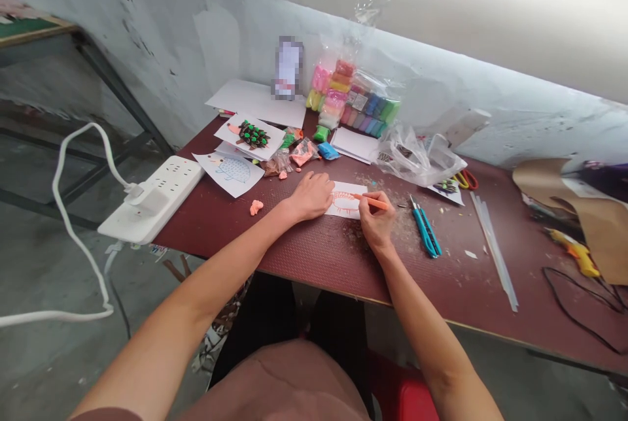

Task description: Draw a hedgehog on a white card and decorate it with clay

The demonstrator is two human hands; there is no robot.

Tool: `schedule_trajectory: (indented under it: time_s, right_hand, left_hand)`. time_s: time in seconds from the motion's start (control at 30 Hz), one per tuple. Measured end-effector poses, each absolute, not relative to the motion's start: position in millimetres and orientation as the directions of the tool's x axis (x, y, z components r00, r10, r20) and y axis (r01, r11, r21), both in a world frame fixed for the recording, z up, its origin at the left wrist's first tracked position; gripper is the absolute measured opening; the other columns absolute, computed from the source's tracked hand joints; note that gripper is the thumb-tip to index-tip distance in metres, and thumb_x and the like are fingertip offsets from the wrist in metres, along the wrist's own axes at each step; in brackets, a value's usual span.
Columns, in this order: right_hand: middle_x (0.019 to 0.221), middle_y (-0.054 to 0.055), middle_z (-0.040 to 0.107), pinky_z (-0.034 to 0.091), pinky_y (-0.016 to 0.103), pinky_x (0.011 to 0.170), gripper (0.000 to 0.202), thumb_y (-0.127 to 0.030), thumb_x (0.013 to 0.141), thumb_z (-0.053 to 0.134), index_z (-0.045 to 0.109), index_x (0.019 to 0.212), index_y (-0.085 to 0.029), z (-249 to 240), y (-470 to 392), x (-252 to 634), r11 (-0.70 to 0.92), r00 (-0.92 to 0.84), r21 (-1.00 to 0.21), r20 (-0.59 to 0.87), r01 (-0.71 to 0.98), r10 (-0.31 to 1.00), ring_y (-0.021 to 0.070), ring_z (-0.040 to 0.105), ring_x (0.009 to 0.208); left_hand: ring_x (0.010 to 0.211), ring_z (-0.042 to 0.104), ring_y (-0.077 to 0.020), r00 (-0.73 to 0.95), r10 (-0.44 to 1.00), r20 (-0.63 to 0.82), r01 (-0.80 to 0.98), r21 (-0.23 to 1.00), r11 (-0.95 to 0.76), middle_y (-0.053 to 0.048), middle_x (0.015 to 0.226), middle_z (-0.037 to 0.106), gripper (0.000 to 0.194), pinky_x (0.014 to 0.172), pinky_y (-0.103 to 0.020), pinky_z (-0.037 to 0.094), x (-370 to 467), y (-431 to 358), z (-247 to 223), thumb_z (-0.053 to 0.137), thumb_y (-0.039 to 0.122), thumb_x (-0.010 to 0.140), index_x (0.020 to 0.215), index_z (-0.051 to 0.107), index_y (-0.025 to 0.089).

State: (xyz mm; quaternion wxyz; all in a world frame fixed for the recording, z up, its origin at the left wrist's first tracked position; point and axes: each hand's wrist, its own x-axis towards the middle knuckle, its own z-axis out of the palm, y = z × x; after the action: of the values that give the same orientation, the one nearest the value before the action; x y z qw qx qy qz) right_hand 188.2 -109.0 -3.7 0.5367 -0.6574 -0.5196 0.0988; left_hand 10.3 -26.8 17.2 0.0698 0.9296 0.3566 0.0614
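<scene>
On the small white paper [354, 188] in front of me is an orange line drawing of a rounded animal-like body with short strokes inside and legs below. My right hand [377, 219] grips an orange pen [373, 202], its tip at the upper right of the drawing. My left hand [312, 196] lies flat across the paper's left edge, fingers stretched out and holding nothing. Left of that arm sits a lump of orange clay [256, 207]. A teal utility knife [426, 227] lies to the right of my right hand, among dark crumbs.
Around the back are bags of coloured clay [338, 91], a crumpled plastic bag [417, 154], and hedgehog cards [252, 135]. A power strip [152, 202] occupies the left edge. Rightward lie red-handled scissors [468, 179], clear glue sticks [494, 251], and a yellow glue gun [574, 252] with its cord.
</scene>
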Motion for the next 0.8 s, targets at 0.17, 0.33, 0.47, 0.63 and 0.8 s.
schedule_trajectory:
  time_s: [0.17,0.33,0.47,0.63,0.8]
  right_hand:
    - [0.063,-0.002,0.060,0.040,0.029,0.054,0.018,-0.039,0.081,0.060,0.061,0.073,-0.023,-2.7,-110.0,187.3,0.100,0.435,-0.803,0.418,0.588,0.797,0.0135,0.050,0.053]
    - [0.062,-0.002,0.060,0.039,0.029,0.053,0.017,-0.038,0.080,0.060,0.062,0.074,-0.022,-1.9,-110.2,187.3,0.105,0.435,-0.808,0.416,0.580,0.799,0.0136,0.050,0.052]
    - [0.062,-0.002,0.060,0.039,0.029,0.052,0.016,-0.037,0.079,0.061,0.063,0.075,-0.022,-1.8,-110.0,187.9,0.105,0.432,-0.807,0.415,0.581,0.801,0.0136,0.050,0.051]
    - [0.063,-0.002,0.062,0.040,0.030,0.053,0.016,-0.037,0.079,0.061,0.064,0.075,-0.022,-2.7,-109.9,188.7,0.098,0.427,-0.803,0.411,0.587,0.806,0.0141,0.051,0.052]
    - [0.063,-0.001,0.062,0.040,0.029,0.053,0.016,-0.037,0.079,0.061,0.064,0.075,-0.021,-2.0,-110.3,188.5,0.101,0.421,-0.795,0.419,0.598,0.804,0.0141,0.051,0.052]
  left_hand:
    - [0.116,0.060,-0.0318,0.733,0.675,0.089,0.652,0.190,-0.734,-0.020,0.126,0.065,0.038,0.103,-0.047,0.046,8.7,-27.5,13.0,0.035,0.017,0.103,0.120,0.067,0.011]
    - [0.117,0.059,-0.0302,0.716,0.693,0.083,0.668,0.206,-0.715,-0.017,0.128,0.065,0.037,0.100,-0.043,0.046,9.3,-25.2,11.7,0.036,0.015,0.103,0.127,0.064,0.012]
    - [0.117,0.059,-0.0304,0.707,0.701,0.089,0.677,0.199,-0.708,-0.017,0.130,0.064,0.039,0.099,-0.043,0.046,11.1,-23.3,9.8,0.035,0.014,0.104,0.129,0.064,0.012]
    - [0.118,0.058,-0.0307,0.706,0.703,0.087,0.678,0.201,-0.707,-0.018,0.132,0.064,0.039,0.098,-0.044,0.046,11.2,-23.1,10.5,0.037,0.012,0.102,0.127,0.067,0.012]
    - [0.119,0.059,-0.0303,0.703,0.706,0.087,0.681,0.205,-0.703,-0.018,0.134,0.063,0.039,0.099,-0.043,0.046,11.2,-22.9,9.6,0.038,0.011,0.102,0.127,0.067,0.009]
